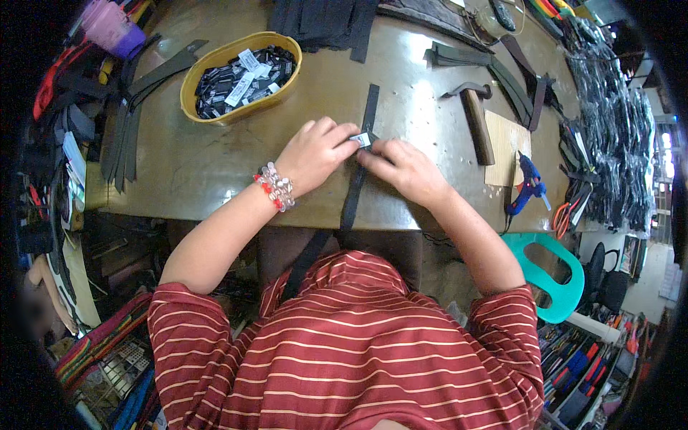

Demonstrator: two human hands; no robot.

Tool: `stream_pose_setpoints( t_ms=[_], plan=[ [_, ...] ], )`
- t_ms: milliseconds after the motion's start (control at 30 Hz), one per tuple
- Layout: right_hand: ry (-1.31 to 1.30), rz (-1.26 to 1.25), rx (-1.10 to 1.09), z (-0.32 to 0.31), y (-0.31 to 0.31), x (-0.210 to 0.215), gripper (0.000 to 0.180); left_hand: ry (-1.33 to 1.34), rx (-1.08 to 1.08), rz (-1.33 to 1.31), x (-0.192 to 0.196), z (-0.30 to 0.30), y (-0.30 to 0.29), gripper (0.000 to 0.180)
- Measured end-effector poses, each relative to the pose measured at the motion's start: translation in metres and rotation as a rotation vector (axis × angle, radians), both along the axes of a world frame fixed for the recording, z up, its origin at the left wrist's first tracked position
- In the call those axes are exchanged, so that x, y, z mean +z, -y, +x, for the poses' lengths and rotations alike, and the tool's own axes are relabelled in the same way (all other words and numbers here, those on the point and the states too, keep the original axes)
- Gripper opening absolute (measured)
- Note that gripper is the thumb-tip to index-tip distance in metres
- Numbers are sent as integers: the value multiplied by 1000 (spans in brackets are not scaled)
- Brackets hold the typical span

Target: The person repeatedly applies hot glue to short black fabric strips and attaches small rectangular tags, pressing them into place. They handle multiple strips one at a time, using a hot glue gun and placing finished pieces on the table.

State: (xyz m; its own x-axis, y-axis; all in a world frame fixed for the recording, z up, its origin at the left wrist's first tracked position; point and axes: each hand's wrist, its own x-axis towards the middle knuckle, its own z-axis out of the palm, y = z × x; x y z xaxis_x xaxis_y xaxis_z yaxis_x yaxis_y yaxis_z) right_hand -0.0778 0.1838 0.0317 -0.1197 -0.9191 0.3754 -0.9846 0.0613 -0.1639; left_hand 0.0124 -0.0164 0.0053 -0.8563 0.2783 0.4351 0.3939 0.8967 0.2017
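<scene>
Where fingers (341, 134) touch, the black strap (354, 188) runs lengthwise away, leaning right.

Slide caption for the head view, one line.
Left hand and right hand meet at a white label over a black strap; yellow tub left, hammer and glue gun right.

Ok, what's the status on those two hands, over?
Left fingers touching white label; right fingers blurred, close beside it. Dark strap running beneath label to edge of table. Yellow tub left, hammer right, neither touched.
</scene>
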Motion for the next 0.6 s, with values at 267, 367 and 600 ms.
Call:
stream_pose_setpoints(
  t_ms=[267, 367, 600],
  plan=[
    [25, 137, 164, -4, 11, 2, 28, -37, -40, -32, -14, 7, 1, 33],
    [333, 166, 59, -5, 13, 5, 27, -14, -38, -14, -14, 7, 0, 33],
    [604, 195, -145, -20, 9, 5, 24, -23, -50, 9, -16, 7, 0, 31]
  ],
)
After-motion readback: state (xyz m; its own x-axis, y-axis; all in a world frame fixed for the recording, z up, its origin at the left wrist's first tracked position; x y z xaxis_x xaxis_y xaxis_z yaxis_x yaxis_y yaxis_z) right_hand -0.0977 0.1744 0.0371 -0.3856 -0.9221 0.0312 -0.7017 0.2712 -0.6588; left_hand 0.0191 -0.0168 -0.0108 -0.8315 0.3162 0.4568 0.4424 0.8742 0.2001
